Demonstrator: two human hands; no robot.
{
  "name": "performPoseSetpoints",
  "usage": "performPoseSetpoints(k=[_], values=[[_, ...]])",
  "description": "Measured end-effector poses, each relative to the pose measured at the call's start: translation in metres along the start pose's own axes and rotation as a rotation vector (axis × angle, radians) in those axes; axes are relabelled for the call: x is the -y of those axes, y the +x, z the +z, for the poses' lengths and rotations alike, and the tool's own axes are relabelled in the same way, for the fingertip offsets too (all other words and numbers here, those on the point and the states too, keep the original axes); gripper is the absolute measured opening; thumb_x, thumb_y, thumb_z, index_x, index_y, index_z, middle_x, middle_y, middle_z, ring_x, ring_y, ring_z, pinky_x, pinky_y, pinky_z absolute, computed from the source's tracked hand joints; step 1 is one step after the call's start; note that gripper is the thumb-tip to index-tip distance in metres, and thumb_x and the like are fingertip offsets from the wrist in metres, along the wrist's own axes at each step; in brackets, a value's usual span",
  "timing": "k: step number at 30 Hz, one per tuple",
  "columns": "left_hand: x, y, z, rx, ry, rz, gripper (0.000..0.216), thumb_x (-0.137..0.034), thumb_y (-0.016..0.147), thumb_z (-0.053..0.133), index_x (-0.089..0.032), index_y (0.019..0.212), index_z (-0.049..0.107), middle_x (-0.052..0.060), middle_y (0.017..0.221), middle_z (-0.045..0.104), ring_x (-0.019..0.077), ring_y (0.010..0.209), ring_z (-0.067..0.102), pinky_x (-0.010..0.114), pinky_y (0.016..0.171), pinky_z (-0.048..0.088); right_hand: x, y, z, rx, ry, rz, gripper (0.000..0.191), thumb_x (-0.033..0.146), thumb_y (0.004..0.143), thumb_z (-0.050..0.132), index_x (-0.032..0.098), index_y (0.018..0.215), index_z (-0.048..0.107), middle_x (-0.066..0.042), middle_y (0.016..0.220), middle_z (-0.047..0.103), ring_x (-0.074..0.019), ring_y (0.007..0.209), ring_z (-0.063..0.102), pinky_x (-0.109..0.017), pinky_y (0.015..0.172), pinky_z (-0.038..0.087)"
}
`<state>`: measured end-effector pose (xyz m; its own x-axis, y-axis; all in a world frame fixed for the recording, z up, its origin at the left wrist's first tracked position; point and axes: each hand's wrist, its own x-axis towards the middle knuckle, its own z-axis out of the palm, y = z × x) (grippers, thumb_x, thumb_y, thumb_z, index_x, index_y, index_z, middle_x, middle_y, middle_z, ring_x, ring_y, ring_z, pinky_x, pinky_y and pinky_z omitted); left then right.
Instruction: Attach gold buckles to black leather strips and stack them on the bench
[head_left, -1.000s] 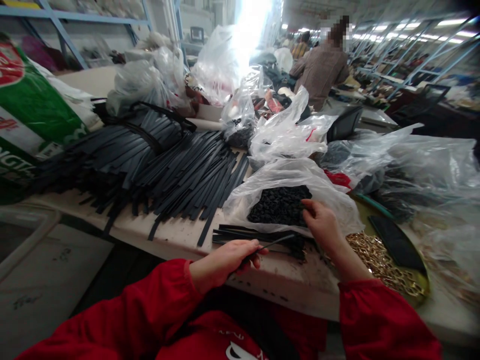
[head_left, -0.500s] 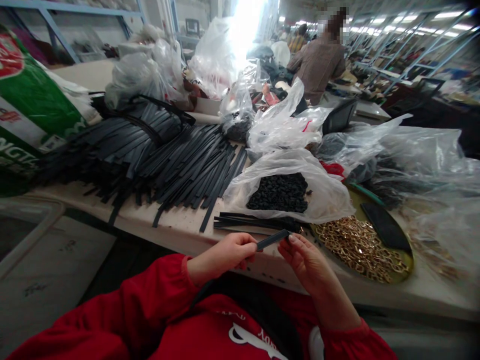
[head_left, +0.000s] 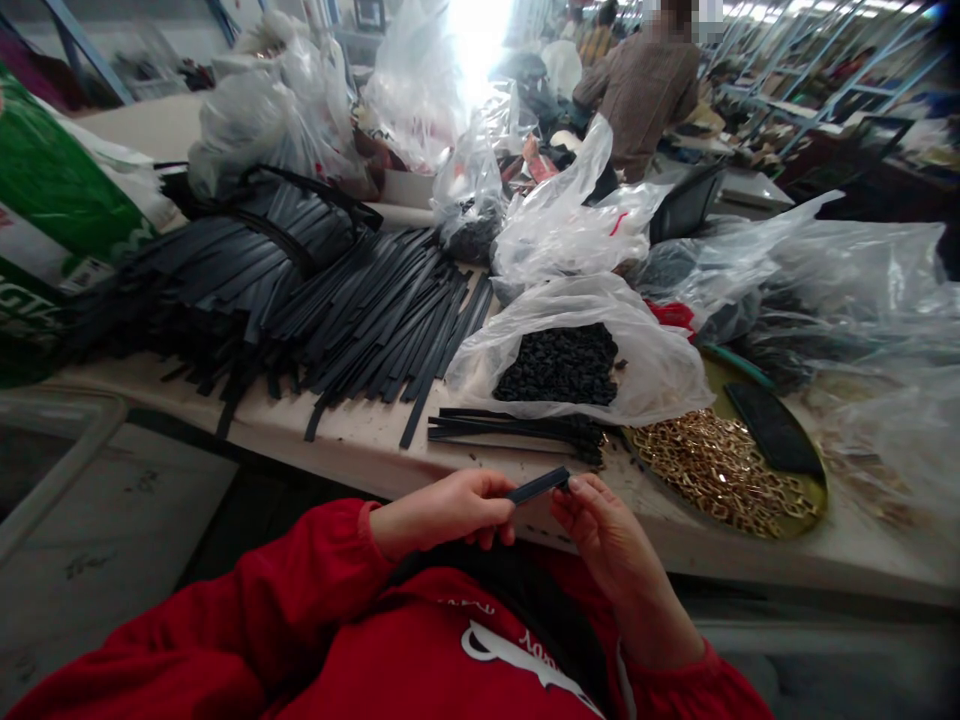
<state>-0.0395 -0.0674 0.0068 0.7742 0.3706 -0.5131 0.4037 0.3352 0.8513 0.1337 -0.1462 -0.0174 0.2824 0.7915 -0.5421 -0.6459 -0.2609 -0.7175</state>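
Note:
My left hand [head_left: 450, 510] is closed round one end of a black strap [head_left: 538, 485], held over the table's front edge. My right hand [head_left: 604, 525] has its fingertips pinched at the strap's free end; whatever small piece it holds is hidden. Just beyond the hands lies a short bundle of black straps [head_left: 517, 427]. Behind that bundle an open clear bag holds small black pieces [head_left: 561, 365]. To the right, a round tray [head_left: 814, 495] holds gold-coloured metal rings [head_left: 712, 470].
A large heap of long black straps [head_left: 300, 290] covers the table's left half. Clear plastic bags [head_left: 840, 300] crowd the back and right. A green and white sack [head_left: 52, 220] stands at far left. A person in brown [head_left: 645, 90] works further back.
My right hand left the bag of black pieces and came back to the strap's free end. The view has tilted slightly downward.

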Motion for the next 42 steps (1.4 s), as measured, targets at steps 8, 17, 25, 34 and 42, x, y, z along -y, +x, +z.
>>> performPoseSetpoints(k=[8,17,25,34,42], values=[[0.001,-0.001,0.000,-0.260,0.510,0.340,0.033,-0.027,0.086,0.036,-0.016,0.106,0.060,0.004,0.098,0.063,0.0170,0.087,0.055,0.025,0.079,0.040,-0.007,-0.003,0.001,0.013,0.002,0.031,0.023,0.031,0.058,0.077,0.018,0.071,0.064,0.000,0.074,0.068,-0.0088,0.060,0.060,-0.020,0.059,0.051],[0.009,0.003,0.010,-0.439,0.719,0.234,0.024,-0.027,0.080,0.041,-0.016,0.082,0.063,0.004,0.078,0.064,0.0160,0.070,0.055,0.024,0.063,0.037,-0.023,-0.007,-0.004,-0.028,-0.130,-0.063,0.025,0.036,0.059,0.076,0.019,0.066,0.059,0.005,0.062,0.061,-0.0083,0.058,0.056,-0.020,0.060,0.046],[0.001,-0.001,0.020,0.018,-0.033,-0.150,0.024,-0.028,0.075,0.036,-0.014,0.078,0.055,-0.007,0.041,0.036,0.0070,0.034,0.027,0.019,0.035,0.021,-0.029,-0.012,-0.011,-0.009,-0.158,-0.009,0.027,0.035,0.059,0.076,0.018,0.063,0.055,0.005,0.057,0.058,-0.0077,0.051,0.051,-0.019,0.053,0.043],[0.013,0.000,0.018,0.021,-0.052,-0.189,0.020,-0.027,0.073,0.039,-0.014,0.075,0.055,-0.007,0.041,0.040,0.0058,0.033,0.031,0.017,0.034,0.023,-0.033,-0.013,-0.012,-0.005,-0.149,0.055,0.024,0.034,0.061,0.074,0.018,0.065,0.057,0.003,0.057,0.059,-0.0088,0.054,0.052,-0.020,0.054,0.043],[0.018,0.002,0.015,0.128,-0.177,-0.225,0.029,-0.036,0.079,0.037,-0.014,0.082,0.056,-0.006,0.049,0.042,0.0056,0.034,0.033,0.018,0.035,0.023,-0.035,-0.012,-0.015,0.107,-0.449,0.043,0.029,0.043,0.066,0.068,0.018,0.064,0.054,0.003,0.055,0.057,-0.0105,0.053,0.048,-0.023,0.053,0.036]])
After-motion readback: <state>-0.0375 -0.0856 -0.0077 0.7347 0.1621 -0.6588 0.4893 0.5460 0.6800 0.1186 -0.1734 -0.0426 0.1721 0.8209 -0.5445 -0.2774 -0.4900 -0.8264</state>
